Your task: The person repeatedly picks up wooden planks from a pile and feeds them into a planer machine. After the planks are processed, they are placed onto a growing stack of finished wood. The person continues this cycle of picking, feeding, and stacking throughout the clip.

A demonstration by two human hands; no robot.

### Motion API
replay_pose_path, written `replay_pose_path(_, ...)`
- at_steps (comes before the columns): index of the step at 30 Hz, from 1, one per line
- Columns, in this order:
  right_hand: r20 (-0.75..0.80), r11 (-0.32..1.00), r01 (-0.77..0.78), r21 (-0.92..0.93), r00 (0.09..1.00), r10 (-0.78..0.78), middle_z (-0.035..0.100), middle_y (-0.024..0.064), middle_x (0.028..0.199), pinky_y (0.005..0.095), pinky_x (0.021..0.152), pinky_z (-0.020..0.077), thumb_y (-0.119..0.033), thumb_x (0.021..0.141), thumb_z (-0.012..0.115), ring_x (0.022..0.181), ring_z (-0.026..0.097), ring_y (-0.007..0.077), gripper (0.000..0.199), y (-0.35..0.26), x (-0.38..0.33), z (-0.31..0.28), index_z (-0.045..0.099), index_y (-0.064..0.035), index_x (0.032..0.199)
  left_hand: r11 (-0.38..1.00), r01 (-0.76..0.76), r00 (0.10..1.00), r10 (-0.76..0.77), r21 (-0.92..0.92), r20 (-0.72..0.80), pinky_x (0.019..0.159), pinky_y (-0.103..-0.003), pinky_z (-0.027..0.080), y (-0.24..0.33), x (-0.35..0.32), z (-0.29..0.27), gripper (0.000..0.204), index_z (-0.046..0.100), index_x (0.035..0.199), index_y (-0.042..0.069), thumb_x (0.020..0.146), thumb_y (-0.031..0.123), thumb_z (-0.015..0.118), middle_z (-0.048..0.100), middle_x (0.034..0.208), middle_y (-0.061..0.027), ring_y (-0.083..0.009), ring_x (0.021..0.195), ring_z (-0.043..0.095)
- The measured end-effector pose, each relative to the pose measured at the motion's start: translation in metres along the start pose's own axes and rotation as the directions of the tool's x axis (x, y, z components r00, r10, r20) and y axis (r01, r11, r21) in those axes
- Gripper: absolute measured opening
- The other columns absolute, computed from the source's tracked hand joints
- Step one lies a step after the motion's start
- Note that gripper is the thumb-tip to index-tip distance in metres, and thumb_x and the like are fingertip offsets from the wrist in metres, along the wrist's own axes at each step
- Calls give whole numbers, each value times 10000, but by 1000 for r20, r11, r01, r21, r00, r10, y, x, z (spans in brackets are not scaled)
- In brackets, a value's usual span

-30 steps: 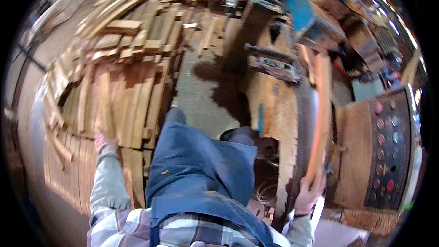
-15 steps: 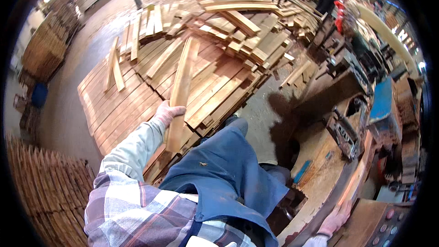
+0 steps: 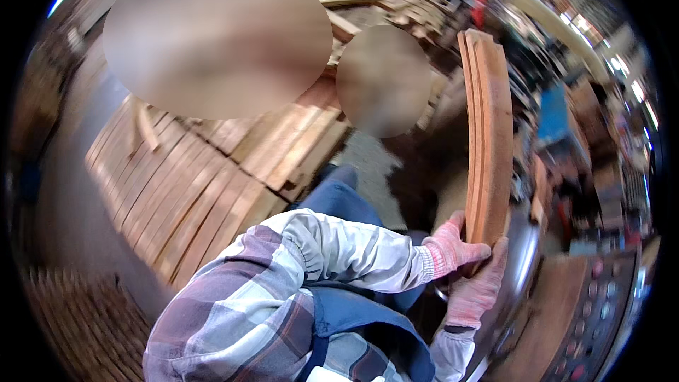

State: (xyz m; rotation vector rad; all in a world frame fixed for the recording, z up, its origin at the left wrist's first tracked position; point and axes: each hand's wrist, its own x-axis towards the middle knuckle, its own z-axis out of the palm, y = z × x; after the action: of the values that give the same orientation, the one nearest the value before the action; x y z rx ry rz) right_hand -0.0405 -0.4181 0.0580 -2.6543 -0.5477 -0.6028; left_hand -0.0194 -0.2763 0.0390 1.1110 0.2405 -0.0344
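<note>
Wooden board (image 3: 489, 141) is held near its lower end by both hands, and its length is pointed away from the body, up the right side of the view. The left hand (image 3: 456, 244) is stretched across the front of the blue apron (image 3: 364, 311) and closed on the board's left edge; the right hand (image 3: 482, 279) is clamped just below and beside it, the two set close together, with some fingers hidden. By judgement, a step of two-handed supporting and steering is in hand. For the next move, a firm grip seems to be called for, since no support can be seen under the far end.

Reddish-brown timber is shown, with a smooth broad face and long parallel ridges down the left side; whether these are formed by one moulded edge or by several pieces laid together cannot be told. The hands are covered by pinkish knitted gloves (image 3: 442, 255). At the left, flat, straight-edged planks (image 3: 191, 201) are laid side by side in a broad stack. At the right, a dark control panel (image 3: 595, 322) is studded with round buttons, and light is caught by a shiny metal surface (image 3: 523, 251)
</note>
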Motion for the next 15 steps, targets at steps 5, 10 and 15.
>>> replay_pose_path(5,103,852,-499,-157,850,517,630,222,1217,474,904,555,-138,699,864,1090,661,415,1062,30,-80,-87,329,-106,1615,961,-17,685,-191,277,703,926,-377,547,-47,-9,47,732,546,1329,-33,779,351,839,679,1144,-171,-231,1058,664)
replay_pose_path(10,46,609,-717,-340,634,772,635,205,1203,453,908,548,-159,678,835,1066,651,390,1031,67,-186,-140,380,-197,1603,919,-287,756,43,271,653,1029,-381,536,-34,7,-2,637,541,1442,42,869,217,757,706,1267,-156,-253,1167,684)
replay_pose_path(15,-55,533,-819,-212,554,830,458,140,1600,388,1177,398,3,779,761,1426,490,284,953,75,-157,-121,340,-120,1625,880,-364,931,349,305,104,984,-307,530,-33,75,-169,522,562,1421,55,914,-17,659,677,1145,-45,-143,1070,643)
